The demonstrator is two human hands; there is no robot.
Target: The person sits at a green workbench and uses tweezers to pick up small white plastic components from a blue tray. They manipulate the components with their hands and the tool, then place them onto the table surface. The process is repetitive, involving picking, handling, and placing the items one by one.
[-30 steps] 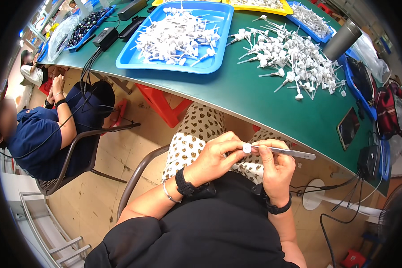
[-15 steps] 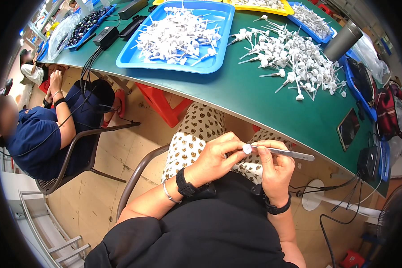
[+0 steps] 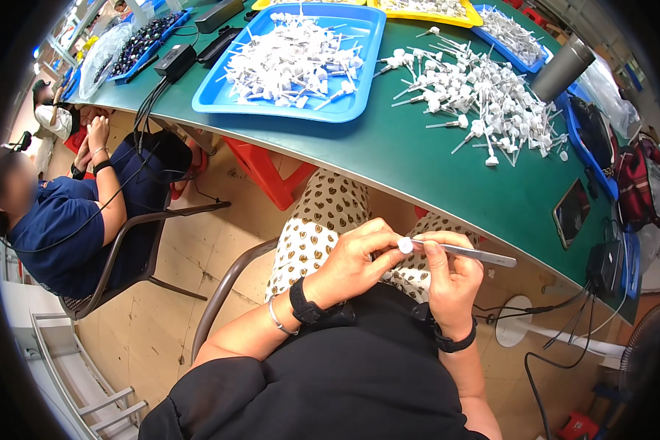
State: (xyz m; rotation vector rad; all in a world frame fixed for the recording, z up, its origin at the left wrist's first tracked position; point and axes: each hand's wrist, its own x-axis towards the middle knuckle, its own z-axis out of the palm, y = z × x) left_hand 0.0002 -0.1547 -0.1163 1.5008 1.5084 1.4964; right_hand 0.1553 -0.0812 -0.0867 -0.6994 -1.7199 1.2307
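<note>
Above my lap, my left hand [image 3: 359, 253] pinches a small round white plastic part [image 3: 405, 246] between thumb and forefinger. My right hand [image 3: 451, 275] is closed around metal tweezers [image 3: 480, 254], their tips pointing left at the white part. Whether the tips grip it or only touch it I cannot tell. On the green table ahead lies a loose heap of white plastic pump heads with thin tubes [image 3: 484, 95]. To its left, a blue tray [image 3: 279, 110] holds a pile of similar pieces.
A grey metal cylinder [image 3: 563, 70] and a phone [image 3: 571, 213] are on the table's right side. Yellow trays [image 3: 425, 15] line the far edge. A black adapter with cables [image 3: 174, 62] sits left. A co-worker [image 3: 66, 213] sits in a chair at left.
My hands, the white part and the tweezers stay almost where they were. The seated co-worker at left has shifted slightly, head and hands moving a little.
</note>
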